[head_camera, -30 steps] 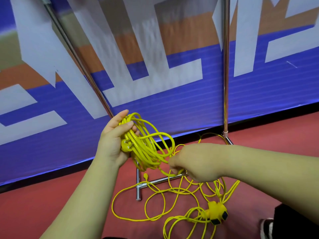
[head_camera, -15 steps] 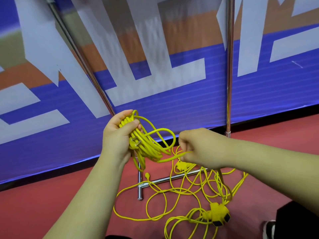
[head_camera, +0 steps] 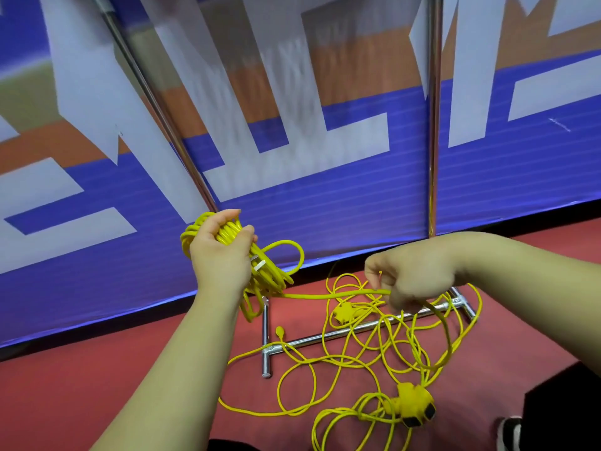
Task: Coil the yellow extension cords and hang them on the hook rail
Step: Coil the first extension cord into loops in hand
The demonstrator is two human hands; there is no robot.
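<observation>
My left hand (head_camera: 221,255) grips a bundle of coiled yellow extension cord (head_camera: 270,275), its plug prongs poking out beside my palm. A taut strand runs from the bundle to my right hand (head_camera: 409,281), which grips the cord in a fist. Below, loose yellow cord (head_camera: 325,359) lies tangled on the red floor. A yellow socket block (head_camera: 413,403) lies at the lower right and a second yellow socket block (head_camera: 344,312) near the rack base. No hook rail shows.
A chrome rack stands ahead: a slanted pole (head_camera: 156,102), an upright pole (head_camera: 434,125) and a base bar (head_camera: 328,336) on the red floor, with cord draped across it. A blue, white and orange banner (head_camera: 325,206) runs behind. A dark shoe (head_camera: 509,432) is at the lower right.
My right hand has pulled the cord out to the right, away from the bundle, so the strand is now taut. My left hand has turned the bundle slightly.
</observation>
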